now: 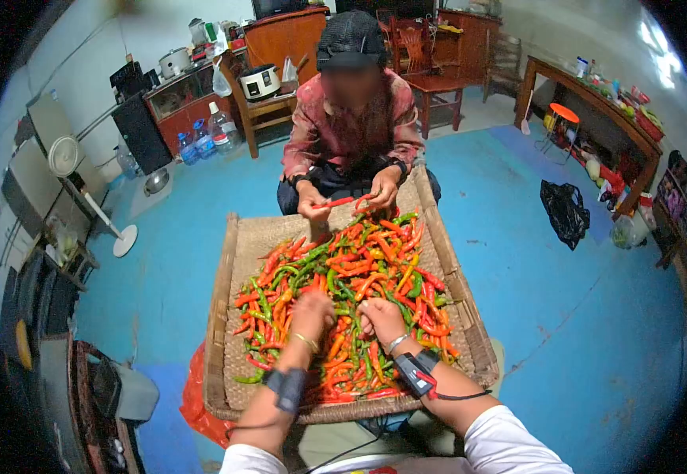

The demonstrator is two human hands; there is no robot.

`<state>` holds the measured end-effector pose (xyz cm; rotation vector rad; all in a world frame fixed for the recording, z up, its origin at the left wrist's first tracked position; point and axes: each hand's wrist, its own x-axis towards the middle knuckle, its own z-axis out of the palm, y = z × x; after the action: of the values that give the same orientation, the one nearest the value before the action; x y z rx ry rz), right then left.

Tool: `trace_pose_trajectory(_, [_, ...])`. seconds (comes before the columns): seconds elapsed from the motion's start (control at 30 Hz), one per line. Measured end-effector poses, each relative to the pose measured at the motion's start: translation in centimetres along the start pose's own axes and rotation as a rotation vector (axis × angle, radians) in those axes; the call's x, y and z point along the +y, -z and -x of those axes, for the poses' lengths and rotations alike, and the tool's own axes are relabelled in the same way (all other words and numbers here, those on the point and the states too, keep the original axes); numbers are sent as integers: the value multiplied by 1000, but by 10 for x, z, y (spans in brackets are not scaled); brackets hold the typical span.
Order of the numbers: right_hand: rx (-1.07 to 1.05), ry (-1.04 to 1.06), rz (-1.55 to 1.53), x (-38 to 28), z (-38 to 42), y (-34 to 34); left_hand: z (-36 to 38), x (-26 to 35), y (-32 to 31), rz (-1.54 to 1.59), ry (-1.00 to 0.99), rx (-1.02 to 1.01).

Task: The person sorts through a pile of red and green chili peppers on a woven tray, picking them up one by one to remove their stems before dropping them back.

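A wide woven basket tray [218, 316] holds a heap of red, orange, yellow and green chili peppers [371, 280]. Over the left part of the heap is my left hand [312, 314], its fingers smeared by motion. My right hand [383, 318] is a short way to its right, low among the peppers, with fingers curled together; whatever they pinch is hidden. Green peppers lie right at its fingertips. Across the tray, a person's two hands hold a red chili pepper [333, 203] and another curved red one above the heap's far edge.
The person in a cap [351, 118] sits facing me at the tray's far end. An orange-red plastic bag [201, 395] is by the tray's left near corner. A black bag [565, 213] lies on the blue floor at right; a white fan [94, 205] stands at left.
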<state>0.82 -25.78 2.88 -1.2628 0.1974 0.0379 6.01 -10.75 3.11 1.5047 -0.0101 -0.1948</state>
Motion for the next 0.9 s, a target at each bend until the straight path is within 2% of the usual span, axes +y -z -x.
trace_pose_trajectory(0.03, [-2, 13, 4, 0, -3, 1, 10, -14, -7, -466, -307, -167])
trace_pose_trajectory(0.1, [131, 20, -48, 5, -6, 5, 42, -32, -25, -702, -377, -311])
trace_pose_trajectory(0.17, [155, -1, -20, 5, -6, 6, 55, -27, -33, -980, -549, -555])
trace_pose_trajectory(0.2, [147, 6, 30, 7, -5, 6, 56, -20, -36, -1114, -474, -657])
trace_pose_trajectory(0.23, [137, 9, 79, 10, -5, 6, 58, -20, -36, -1113, -465, -657])
trace_pose_trajectory(0.33, [132, 46, 144, 16, -7, 6, 60, -21, -34, -1243, -605, -648])
trace_pose_trajectory(0.37, [133, 66, 177, 16, -7, 6, 59, -20, -35, -1242, -598, -652])
trace_pose_trajectory(0.43, [128, 63, 229, 16, -6, 7, 60, -17, -38, -1139, -404, -606])
trace_pose_trajectory(0.47, [130, 71, 222, 16, -5, 7, 51, -36, -30, -1184, -605, -653])
trace_pose_trajectory(0.5, [132, 81, 214, 16, -5, 6, 52, -30, -29, -1182, -601, -649])
trace_pose_trajectory(0.57, [121, 96, 253, 21, -9, 7, 50, -16, -26, -1130, -724, -587])
trace_pose_trajectory(0.6, [142, 137, 173, 24, -11, 7, 48, -8, -23, -1083, -812, -534])
trace_pose_trajectory(0.63, [164, 178, 93, 26, -13, 8, 47, -5, -19, -1083, -810, -533])
trace_pose_trajectory(0.7, [145, 185, 140, 23, -12, 10, 44, -1, -13, -1045, -799, -340])
trace_pose_trajectory(0.73, [62, 201, 181, 17, -9, 9, 42, -1, -11, -951, -718, -292])
trace_pose_trajectory(0.77, [-21, 217, 222, 14, -7, 8, 42, -2, -11, -949, -717, -293])
trace_pose_trajectory(0.83, [-63, 213, 309, 25, -10, 6, 43, -4, -10, -740, -391, -201])
trace_pose_trajectory(0.9, [-137, 275, 314, 27, -7, 1, 42, -7, -8, -679, -391, -199])
